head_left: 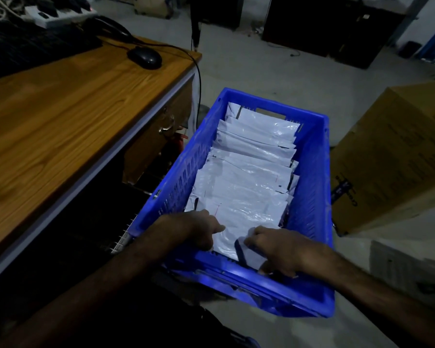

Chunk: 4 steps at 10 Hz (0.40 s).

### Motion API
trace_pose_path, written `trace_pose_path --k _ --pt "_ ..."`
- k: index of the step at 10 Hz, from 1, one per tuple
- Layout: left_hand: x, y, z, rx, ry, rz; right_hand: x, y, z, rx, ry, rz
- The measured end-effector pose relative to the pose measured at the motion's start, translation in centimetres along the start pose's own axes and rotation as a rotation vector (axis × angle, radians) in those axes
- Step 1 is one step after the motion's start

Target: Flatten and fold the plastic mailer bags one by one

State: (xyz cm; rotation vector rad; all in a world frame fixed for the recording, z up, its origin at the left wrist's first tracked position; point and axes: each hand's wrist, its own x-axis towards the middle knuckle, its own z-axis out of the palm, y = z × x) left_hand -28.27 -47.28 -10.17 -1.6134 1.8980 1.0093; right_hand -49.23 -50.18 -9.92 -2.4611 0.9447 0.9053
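Clearly the step in hand is handling the nearest white plastic mailer bag (239, 223), which lies at the near end of the blue slotted plastic crate (312, 172), atop a row of folded ones. Left hand (199, 228) presses its left side, fingers curled; right hand (278, 247) pinches its near right corner (grip partly hidden). Next, I judge, comes lifting it free or seating it flat.

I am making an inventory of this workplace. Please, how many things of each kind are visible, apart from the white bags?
Blue plastic crate: 1
Wooden desk: 1
Computer mouse: 1
Cardboard box: 1
Power strip: 1
Hands: 2, left hand and right hand, both on the mailer bags in the crate
Total: 7
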Motion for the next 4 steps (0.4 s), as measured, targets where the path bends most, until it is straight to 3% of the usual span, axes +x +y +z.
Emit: trace_pose_path --k 2,4 --pt "-1.0 -0.4 -0.5 -0.166 0.041 0.019 -0.4 0.2 -0.6 0.084 0.099 0.048" --pt "-2.2 -1.0 -0.2 -0.36 0.24 0.066 -0.6 0.1 -1.1 0.243 0.286 0.083"
